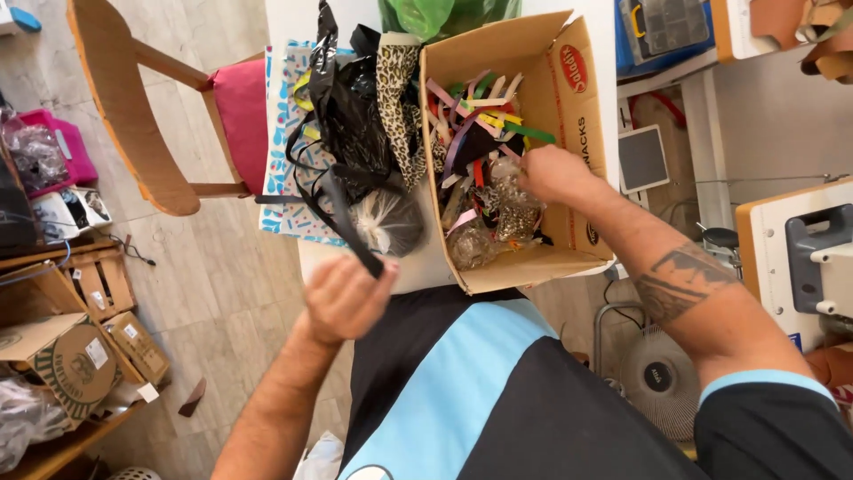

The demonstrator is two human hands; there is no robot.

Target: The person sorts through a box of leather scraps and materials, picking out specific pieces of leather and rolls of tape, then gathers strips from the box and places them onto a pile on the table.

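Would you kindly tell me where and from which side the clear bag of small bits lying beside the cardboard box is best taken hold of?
Probably at the gathered neck of the clear bag, where the plastic bunches toward the black strap. Come from above on the side away from the cardboard box: the rounded body bulges and would slip, and the box wall blocks the other side. The left hand is nearest.

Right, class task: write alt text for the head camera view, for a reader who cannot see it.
Seen from above, a person's right hand reaches into an open cardboard box full of coloured strips and clear bags of small pieces. The left hand grips a black strap that leads to a heap of black bags beside the box. A wooden chair stands to the left.
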